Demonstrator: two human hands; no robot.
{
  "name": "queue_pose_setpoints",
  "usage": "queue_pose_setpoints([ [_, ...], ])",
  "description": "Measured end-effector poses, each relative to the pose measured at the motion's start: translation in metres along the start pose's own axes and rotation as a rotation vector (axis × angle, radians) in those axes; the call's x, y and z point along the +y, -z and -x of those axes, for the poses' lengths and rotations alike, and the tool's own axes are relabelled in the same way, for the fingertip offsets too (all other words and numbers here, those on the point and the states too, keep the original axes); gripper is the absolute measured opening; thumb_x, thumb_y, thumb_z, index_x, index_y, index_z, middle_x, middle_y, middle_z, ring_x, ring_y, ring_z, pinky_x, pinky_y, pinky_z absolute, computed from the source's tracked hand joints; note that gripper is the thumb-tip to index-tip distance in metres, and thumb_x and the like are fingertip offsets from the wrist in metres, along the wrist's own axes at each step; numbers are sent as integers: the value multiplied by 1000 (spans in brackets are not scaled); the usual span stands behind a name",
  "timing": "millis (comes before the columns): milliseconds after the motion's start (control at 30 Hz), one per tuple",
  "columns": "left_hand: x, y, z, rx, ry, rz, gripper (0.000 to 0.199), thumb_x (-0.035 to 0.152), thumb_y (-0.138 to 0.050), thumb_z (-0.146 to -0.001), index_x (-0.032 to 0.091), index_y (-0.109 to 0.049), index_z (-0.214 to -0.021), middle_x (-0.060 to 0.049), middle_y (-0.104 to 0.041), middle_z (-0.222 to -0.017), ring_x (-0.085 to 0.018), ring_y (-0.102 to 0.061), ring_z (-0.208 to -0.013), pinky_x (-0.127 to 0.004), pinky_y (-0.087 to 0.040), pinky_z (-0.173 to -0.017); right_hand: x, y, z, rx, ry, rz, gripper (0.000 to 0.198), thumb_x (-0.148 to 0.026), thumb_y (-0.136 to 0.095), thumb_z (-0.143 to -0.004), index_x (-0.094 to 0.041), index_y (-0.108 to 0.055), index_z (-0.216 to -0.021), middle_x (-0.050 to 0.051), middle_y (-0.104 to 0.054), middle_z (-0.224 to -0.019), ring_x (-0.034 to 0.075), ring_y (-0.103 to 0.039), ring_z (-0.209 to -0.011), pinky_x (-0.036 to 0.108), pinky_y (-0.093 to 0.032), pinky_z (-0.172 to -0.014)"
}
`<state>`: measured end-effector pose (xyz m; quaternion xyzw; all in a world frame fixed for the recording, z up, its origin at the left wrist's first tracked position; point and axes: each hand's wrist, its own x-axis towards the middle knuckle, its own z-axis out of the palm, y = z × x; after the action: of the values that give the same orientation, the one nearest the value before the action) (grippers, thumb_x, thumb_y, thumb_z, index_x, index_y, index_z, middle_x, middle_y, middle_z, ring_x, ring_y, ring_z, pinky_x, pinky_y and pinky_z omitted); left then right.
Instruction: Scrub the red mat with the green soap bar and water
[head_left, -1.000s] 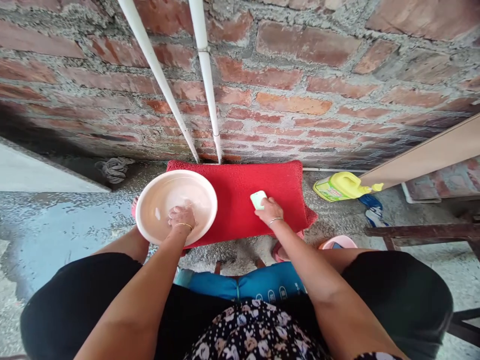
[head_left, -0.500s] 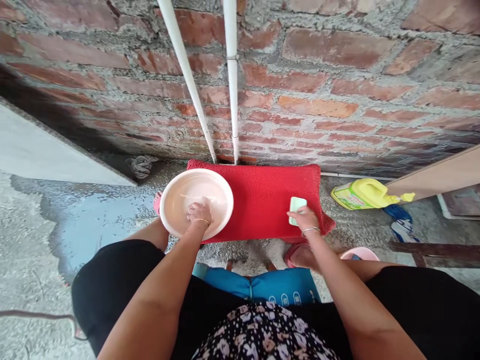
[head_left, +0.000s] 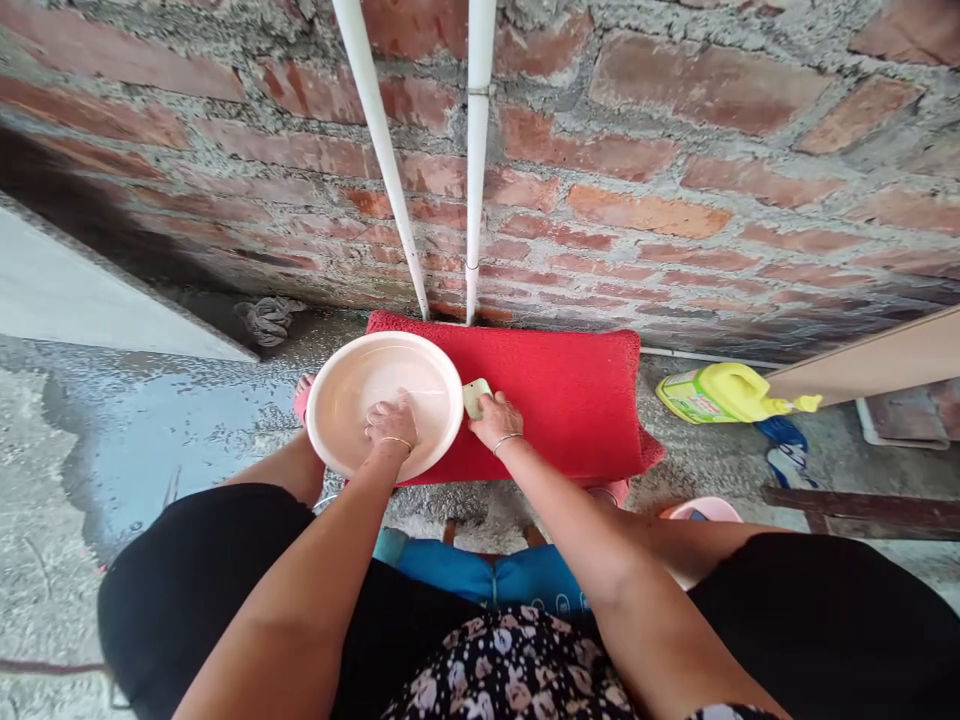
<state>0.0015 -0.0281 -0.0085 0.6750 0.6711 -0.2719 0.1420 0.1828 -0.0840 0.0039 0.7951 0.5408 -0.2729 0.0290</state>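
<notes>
A pale pink basin [head_left: 322, 440] of clear water stands on the left end of a red-covered bench [head_left: 570, 400]. Inside it, my left hand [head_left: 391, 420] is dipped in the water with fingers apart, and I see nothing held in it. My right hand [head_left: 498, 420] grips a pale green soap box [head_left: 475, 396], a small rounded rectangle, just right of the basin's rim. Its lower part is covered by my fingers.
A yellow detergent jug [head_left: 720, 394] lies on the floor at right, near a leaning board [head_left: 885, 355]. A grey rag [head_left: 268, 320] lies at left on wet concrete. Two white pipes [head_left: 474, 190] run down the brick wall. A pink tub [head_left: 705, 510] sits by my right leg.
My right hand has carried the soap box leftward across the bench, from its right end to beside the basin. My left hand stays in the water. The view has shifted slightly.
</notes>
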Motion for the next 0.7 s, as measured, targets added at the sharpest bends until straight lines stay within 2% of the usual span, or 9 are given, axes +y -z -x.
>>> queue_pose_setpoints([
  [100,1,-2,-2,79,7,-49,104,40,-74,-60,27,-17,-146,-25,-41,-125,-41,-46,-108,-49,-44,-72,52,13,2,30,-88,7,42,-50,-62,-71,-28,-56,-107,3,-51,-106,18,-55,-89,28,-40,-73],
  [167,1,-2,-2,75,13,-45,102,41,-74,-61,27,-17,-145,-25,-41,-125,-41,-46,-108,-48,-44,-72,96,24,5,76,-186,-8,41,-52,-62,-71,-27,-58,-104,2,-51,-103,17,-56,-87,27,-40,-71],
  [333,2,1,-2,57,8,-27,96,38,-71,-67,23,-17,-145,-23,-41,-126,-37,-46,-107,-47,-43,-75,215,49,29,185,-501,-56,42,-53,-63,-70,-24,-60,-100,4,-55,-102,18,-59,-83,29,-42,-71],
  [433,3,2,-1,54,8,-34,91,36,-71,-66,22,-25,-142,-22,-43,-124,-36,-46,-106,-47,-44,-75,265,60,47,214,-695,-91,45,-55,-63,-68,-22,-61,-99,9,-57,-102,22,-60,-83,33,-44,-69],
  [500,5,3,0,74,24,-50,90,36,-72,-65,23,-27,-142,-22,-43,-124,-37,-47,-105,-47,-44,-74,280,63,53,239,-792,-121,46,-55,-64,-67,-20,-62,-97,12,-59,-99,24,-61,-81,34,-44,-66],
  [567,5,3,2,87,32,-63,92,36,-72,-64,25,-26,-143,-22,-43,-124,-36,-48,-105,-47,-45,-73,274,62,50,283,-803,-158,45,-55,-65,-66,-19,-63,-94,12,-61,-95,25,-61,-81,34,-44,-66],
  [633,5,3,3,81,33,-61,92,35,-73,-62,27,-28,-142,-22,-44,-123,-36,-49,-105,-47,-46,-73,247,56,39,318,-699,-199,43,-54,-65,-66,-20,-63,-92,11,-62,-93,23,-60,-82,32,-44,-68],
  [700,5,2,3,77,27,-45,89,33,-72,-63,28,-29,-141,-21,-44,-122,-35,-49,-105,-46,-46,-73,202,47,24,314,-542,-231,42,-54,-65,-65,-21,-62,-90,8,-62,-93,22,-60,-85,30,-44,-71],
])
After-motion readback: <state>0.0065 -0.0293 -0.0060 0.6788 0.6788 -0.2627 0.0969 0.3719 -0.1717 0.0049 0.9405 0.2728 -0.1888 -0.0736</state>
